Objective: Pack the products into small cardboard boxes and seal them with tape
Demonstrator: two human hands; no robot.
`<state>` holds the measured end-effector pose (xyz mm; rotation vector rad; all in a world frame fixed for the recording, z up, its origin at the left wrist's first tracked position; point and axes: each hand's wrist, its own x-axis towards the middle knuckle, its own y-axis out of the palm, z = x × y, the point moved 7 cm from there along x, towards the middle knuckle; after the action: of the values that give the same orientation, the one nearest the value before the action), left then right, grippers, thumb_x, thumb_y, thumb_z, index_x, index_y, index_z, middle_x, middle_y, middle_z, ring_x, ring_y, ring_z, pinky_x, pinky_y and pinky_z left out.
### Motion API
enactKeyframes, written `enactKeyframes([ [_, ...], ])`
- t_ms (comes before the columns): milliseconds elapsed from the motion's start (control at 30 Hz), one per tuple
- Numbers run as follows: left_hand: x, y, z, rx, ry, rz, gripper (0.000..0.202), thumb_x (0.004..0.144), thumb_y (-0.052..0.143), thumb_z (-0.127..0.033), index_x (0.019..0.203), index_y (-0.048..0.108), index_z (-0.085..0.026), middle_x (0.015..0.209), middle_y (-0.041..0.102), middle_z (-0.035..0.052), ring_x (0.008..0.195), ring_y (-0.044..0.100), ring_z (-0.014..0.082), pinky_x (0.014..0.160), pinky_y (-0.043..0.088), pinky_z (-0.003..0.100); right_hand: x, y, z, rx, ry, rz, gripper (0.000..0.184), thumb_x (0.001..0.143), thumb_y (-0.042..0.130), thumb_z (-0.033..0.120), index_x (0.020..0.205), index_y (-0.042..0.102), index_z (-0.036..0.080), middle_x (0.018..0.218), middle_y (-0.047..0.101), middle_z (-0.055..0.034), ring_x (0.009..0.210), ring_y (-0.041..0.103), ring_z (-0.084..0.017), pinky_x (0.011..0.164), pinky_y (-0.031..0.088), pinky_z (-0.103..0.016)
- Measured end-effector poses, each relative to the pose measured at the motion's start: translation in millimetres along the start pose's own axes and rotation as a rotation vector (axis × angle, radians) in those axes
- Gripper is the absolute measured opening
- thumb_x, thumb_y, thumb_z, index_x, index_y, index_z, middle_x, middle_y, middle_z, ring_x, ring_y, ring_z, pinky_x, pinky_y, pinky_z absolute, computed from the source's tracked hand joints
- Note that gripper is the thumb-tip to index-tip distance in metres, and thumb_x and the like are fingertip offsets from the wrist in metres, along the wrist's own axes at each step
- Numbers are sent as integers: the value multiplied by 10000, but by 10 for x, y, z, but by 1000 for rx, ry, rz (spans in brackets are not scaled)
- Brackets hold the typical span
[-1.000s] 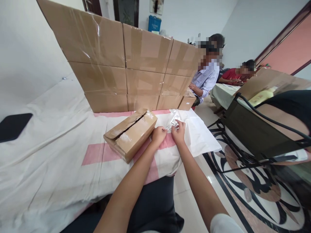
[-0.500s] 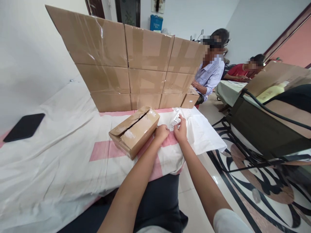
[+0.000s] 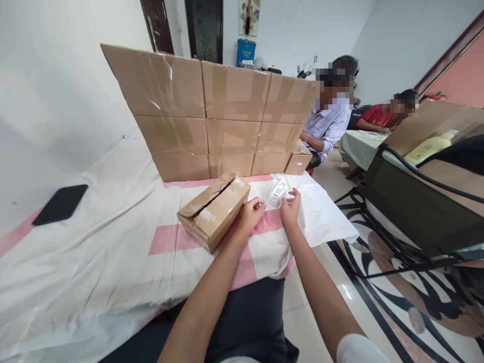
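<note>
A small clear plastic packet (image 3: 279,190) with a white and silvery piece inside lies on the cloth between my hands. My left hand (image 3: 252,214) is at its near left edge, thumb and forefinger pinched together; whether they grip anything is too small to see. On the other side, my right hand (image 3: 290,207) is open, its fingers apart and loosely bent close to the packet. A worn cardboard box (image 3: 215,210) rests just left of my left hand, a dark gap running between its top flaps.
Taped cartons (image 3: 231,96) form a stacked wall behind, with a smaller box (image 3: 298,160) at its right end. A black phone-like slab (image 3: 60,204) lies on the pink and white cloth (image 3: 124,252). Two people sit beyond; a folding chair (image 3: 412,217) stands right.
My hands have moved apart from each other, and the packet between them now shows more fully. The right hand's fingers have drawn back from it. The camera view has shifted slightly.
</note>
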<state>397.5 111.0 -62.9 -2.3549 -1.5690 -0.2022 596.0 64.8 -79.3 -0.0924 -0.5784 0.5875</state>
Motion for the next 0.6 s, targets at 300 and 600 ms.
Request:
enactKeyframes([
  [300,-757,-918,-573,162,157,-139,287,925,568,-410,745,622,-192,647,543,-24,613,478,117,620,383,232,43,-44,-97,15,84,-12,540,765,516,280,1296,474,190,1170,579,-108,742,588,-188,692,513,-357],
  [600,-1150,-1876,-410,232,98,-285,294,891,604,-417,720,631,-179,593,483,-41,565,425,100,568,335,225,-551,508,1234,205,-378,368,432,909,523,324,1331,512,228,1358,549,-125,1299,493,-287,1136,364,-515],
])
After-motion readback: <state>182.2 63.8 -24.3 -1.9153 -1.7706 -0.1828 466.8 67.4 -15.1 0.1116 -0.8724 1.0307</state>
